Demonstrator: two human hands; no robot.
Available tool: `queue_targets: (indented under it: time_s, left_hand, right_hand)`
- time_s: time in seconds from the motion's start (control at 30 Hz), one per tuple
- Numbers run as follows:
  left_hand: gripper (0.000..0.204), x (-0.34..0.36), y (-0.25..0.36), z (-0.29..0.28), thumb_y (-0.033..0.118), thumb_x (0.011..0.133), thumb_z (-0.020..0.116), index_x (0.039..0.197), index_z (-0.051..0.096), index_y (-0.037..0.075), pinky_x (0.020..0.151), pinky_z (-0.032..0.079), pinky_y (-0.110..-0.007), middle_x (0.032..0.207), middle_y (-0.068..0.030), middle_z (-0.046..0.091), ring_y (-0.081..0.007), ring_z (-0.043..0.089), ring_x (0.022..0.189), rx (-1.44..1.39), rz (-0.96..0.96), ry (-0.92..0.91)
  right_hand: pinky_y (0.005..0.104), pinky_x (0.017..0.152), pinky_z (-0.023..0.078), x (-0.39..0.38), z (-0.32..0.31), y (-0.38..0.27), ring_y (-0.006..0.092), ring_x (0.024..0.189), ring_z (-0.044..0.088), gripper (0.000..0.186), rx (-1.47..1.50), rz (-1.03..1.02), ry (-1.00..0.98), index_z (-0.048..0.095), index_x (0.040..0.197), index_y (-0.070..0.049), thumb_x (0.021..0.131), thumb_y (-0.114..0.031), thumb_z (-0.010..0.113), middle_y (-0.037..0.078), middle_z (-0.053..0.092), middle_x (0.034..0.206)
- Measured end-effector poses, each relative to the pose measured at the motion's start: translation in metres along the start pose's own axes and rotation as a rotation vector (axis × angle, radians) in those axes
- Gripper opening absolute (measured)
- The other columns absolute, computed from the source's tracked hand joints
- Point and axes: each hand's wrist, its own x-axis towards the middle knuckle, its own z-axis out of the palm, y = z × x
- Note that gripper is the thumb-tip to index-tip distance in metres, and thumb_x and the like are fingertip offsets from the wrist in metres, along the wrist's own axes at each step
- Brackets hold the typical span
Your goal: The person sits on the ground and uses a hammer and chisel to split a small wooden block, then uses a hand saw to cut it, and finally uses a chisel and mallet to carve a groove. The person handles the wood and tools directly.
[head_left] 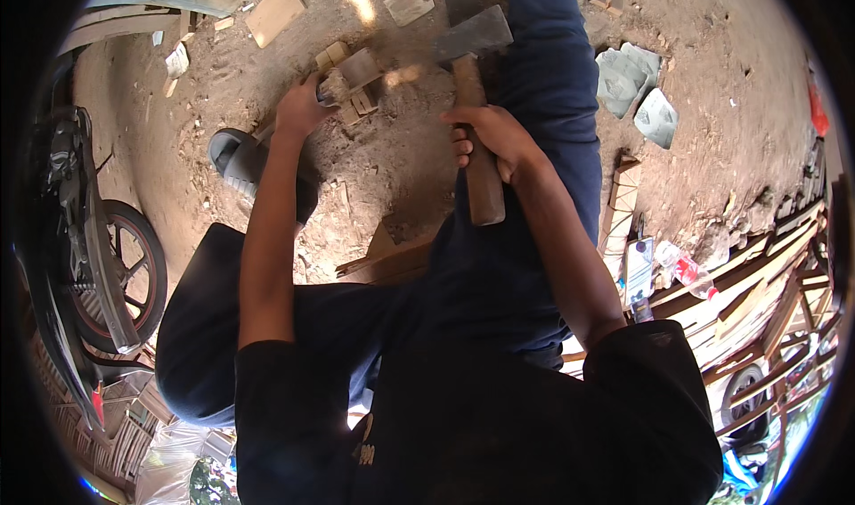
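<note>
My right hand (490, 140) is wrapped round the thick wooden handle of a hatchet-like tool (485, 189). Its broad dark grey head (476, 35) points away from me, beside my right leg. At the far left, my left hand (303, 110) grips the near left side of a small wooden block (337, 85) on the ground, thumb and fingers bent about it. Some fingertips are hidden there, along with part of the block. Other small wood pieces (361, 69) are stacked against it, just right of the hand.
A sandal (237, 159) is on my left foot. Flat boards (275, 13) and broken grey slabs (628, 77) lie on the dirt floor. A motorcycle (89, 238) stands at left; a plastic bottle (684, 269) and wooden slats (757, 313) are at right.
</note>
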Motion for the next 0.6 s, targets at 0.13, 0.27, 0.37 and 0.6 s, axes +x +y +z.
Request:
queue_targets:
  time_s: [0.13, 0.27, 0.37, 0.6]
  left_hand:
    - [0.063, 0.005, -0.005, -0.002, 0.031, 0.066, 0.079, 0.124, 0.059, 0.018, 0.088, 0.051, -0.043, 0.108, -0.0181, 0.065, -0.0339, 0.063, 0.101, -0.006, 0.026, -0.016]
    - [0.06, 0.001, 0.001, -0.003, 0.032, 0.065, 0.079, 0.121, 0.062, 0.016, 0.085, 0.052, -0.044, 0.099, -0.0163, 0.068, -0.0335, 0.065, 0.096, 0.029, 0.017, -0.09]
    - [0.06, -0.005, -0.008, 0.013, 0.034, 0.064, 0.08, 0.12, 0.063, 0.018, 0.084, 0.051, -0.045, 0.102, -0.0161, 0.068, -0.0342, 0.064, 0.097, -0.029, 0.0, 0.013]
    - [0.053, 0.014, 0.024, -0.011, 0.041, 0.072, 0.078, 0.102, 0.064, -0.002, 0.071, 0.05, -0.037, 0.081, -0.0142, 0.064, -0.0218, 0.062, 0.07, -0.556, -0.151, 0.294]
  right_hand:
    - [0.0267, 0.044, 0.04, -0.001, 0.002, 0.001, 0.0072, 0.048, 0.042, 0.016, -0.01, -0.005, 0.003, 0.045, 0.083, -0.006, 0.087, -0.009, 0.06, -0.001, 0.044, 0.064]
    - [0.0261, 0.045, 0.04, 0.001, 0.0, 0.003, 0.0069, 0.048, 0.041, 0.016, -0.009, -0.013, 0.011, 0.044, 0.083, -0.006, 0.087, -0.008, 0.059, -0.001, 0.044, 0.065]
    - [0.0262, 0.045, 0.04, -0.003, 0.005, 0.003, 0.0073, 0.049, 0.041, 0.016, -0.033, 0.002, 0.006, 0.043, 0.083, -0.006, 0.087, -0.008, 0.059, -0.001, 0.043, 0.065]
    - [0.0264, 0.046, 0.04, -0.002, 0.005, 0.004, 0.0081, 0.05, 0.041, 0.016, -0.049, -0.017, -0.011, 0.043, 0.082, -0.007, 0.088, -0.009, 0.057, 0.0, 0.042, 0.065]
